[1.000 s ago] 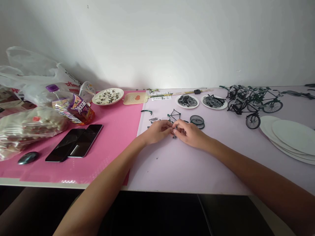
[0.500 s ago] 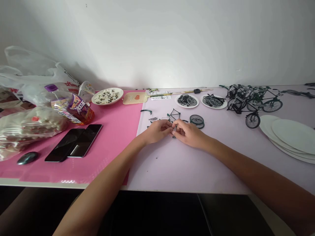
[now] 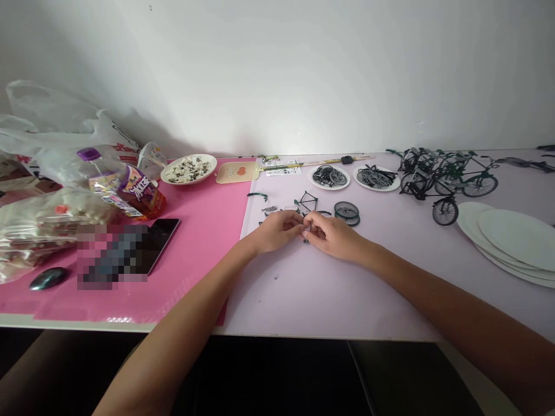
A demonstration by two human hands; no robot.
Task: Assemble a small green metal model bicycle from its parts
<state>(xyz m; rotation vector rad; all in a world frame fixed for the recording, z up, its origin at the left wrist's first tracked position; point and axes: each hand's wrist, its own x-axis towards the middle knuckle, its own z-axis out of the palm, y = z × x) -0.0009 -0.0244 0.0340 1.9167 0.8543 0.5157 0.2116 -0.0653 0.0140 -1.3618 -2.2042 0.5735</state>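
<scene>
While the left hand (image 3: 280,231) and the right hand (image 3: 332,234) meet at the centre of the frame, their fingers are curled inward and the fingertips drawn together in a pinch; whatever lies between them is too small and too covered to identify. A small dark part (image 3: 306,241) shows just below the fingertips; whether it is gripped cannot be determined. Directly above the hands, a dark green model bicycle frame (image 3: 307,201) lies on the pale sheet (image 3: 329,300), with two spoked wheels (image 3: 346,211), overlapping, just right of it. A curved green piece (image 3: 258,197) and a grey piece (image 3: 269,209) are noted to its left. One tiny metallic piece (image 3: 276,278) sits below the hands. In the upper middle, two white plates of dark bicycle parts stand side by side, the left plate (image 3: 311,180) and the right plate (image 3: 359,183), below a tape measure (image 3: 347,160). A cluster of model bicycles (image 3: 451,173) occupies the upper right, above overlapping white plates (image 3: 518,237) at the right edge. On the pink sheet (image 3: 203,231), left of centre, are a dish of pale and dark pieces (image 3: 189,169), a bottle with a purple cap (image 3: 130,190), a partly pixelated phone (image 3: 158,245) and a dark computer mouse (image 3: 48,278); a cream tray (image 3: 225,172) rests near the sheets' upper boundary.
</scene>
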